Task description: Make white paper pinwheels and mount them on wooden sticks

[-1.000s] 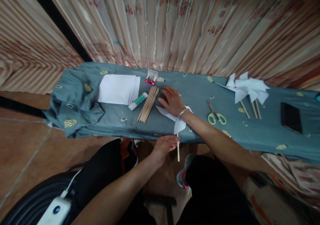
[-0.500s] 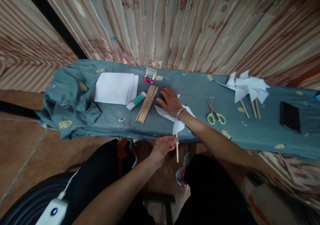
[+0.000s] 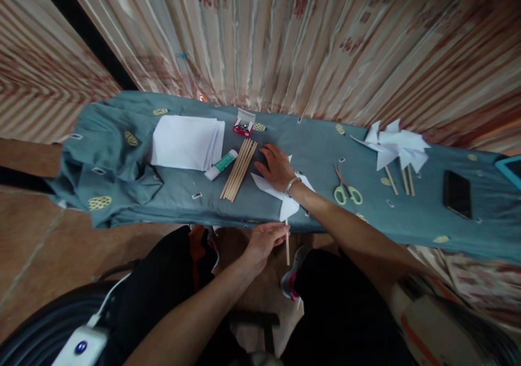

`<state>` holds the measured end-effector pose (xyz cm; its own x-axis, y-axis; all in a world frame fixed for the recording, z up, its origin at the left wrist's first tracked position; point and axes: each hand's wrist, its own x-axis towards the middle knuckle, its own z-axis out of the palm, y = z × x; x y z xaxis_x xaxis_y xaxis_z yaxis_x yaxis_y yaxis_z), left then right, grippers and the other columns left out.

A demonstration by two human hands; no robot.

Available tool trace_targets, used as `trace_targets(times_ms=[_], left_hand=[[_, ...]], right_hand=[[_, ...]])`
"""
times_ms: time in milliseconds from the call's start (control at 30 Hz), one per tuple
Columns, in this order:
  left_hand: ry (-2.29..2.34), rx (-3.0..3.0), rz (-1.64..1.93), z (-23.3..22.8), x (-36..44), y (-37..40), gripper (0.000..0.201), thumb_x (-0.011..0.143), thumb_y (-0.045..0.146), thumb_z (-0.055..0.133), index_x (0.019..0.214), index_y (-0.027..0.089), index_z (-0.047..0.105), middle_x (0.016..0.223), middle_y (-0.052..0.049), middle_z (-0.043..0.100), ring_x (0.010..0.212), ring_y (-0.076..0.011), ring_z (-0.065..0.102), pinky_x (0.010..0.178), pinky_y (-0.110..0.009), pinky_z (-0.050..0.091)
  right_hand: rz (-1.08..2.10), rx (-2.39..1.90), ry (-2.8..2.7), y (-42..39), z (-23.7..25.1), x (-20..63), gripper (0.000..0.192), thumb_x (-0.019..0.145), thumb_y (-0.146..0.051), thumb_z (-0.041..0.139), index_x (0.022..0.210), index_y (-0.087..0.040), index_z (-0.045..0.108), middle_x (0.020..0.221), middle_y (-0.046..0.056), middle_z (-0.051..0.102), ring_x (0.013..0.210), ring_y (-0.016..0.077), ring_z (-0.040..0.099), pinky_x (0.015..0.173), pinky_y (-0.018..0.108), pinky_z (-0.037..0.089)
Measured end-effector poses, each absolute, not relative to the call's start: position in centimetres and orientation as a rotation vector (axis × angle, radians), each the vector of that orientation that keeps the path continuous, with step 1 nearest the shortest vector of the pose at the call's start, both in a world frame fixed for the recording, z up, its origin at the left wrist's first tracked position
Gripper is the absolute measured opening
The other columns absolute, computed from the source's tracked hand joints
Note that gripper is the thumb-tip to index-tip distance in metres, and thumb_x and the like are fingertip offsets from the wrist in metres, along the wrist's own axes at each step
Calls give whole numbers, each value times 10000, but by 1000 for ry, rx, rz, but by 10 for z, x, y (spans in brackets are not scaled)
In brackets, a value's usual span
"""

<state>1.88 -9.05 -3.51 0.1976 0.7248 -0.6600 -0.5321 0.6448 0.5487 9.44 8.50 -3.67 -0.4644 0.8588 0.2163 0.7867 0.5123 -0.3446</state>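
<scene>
Paper pinwheel pinned flat at the near edge of the surface

Right hand (image 3: 278,166) lies open, palm down on the white paper pinwheel (image 3: 285,199), gripping nothing. Left hand (image 3: 264,241) has its fingers pinched shut on the pinwheel's wooden stick (image 3: 287,246), which hangs off the teal-covered surface (image 3: 317,143). Loose wooden sticks (image 3: 239,168), a glue stick (image 3: 221,164) and scissors (image 3: 345,185) sit nearby.

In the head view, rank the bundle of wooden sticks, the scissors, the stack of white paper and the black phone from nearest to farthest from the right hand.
Measured from the right hand, which lies flat on a paper pinwheel:
1. Bundle of wooden sticks, just to its left.
2. Scissors, to its right.
3. Stack of white paper, farther left, beyond the sticks.
4. Black phone, far right on the cloth.
</scene>
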Motion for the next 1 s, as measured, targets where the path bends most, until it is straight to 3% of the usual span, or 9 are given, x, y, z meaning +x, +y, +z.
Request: trace_targets(times_ms=[267, 1000], left_hand=[[1060, 206, 880, -36, 20, -91, 324, 445, 348, 907, 655, 156, 752, 652, -16, 686, 666, -109, 591, 740, -261, 434], [1061, 149, 894, -32, 21, -91, 252, 480, 265, 905, 639, 152, 746, 669, -29, 704, 675, -117, 616, 749, -268, 447]], right_hand=[[281, -1335, -2385, 86, -40, 96, 515, 961, -475, 387, 1314, -122, 516, 1423, 183, 474, 1348, 317, 406, 1125, 497, 326], [273, -1357, -2378, 85, -40, 96, 516, 958, -464, 401, 1308, -106, 525, 1432, 192, 476, 1356, 319, 405, 1129, 504, 323]])
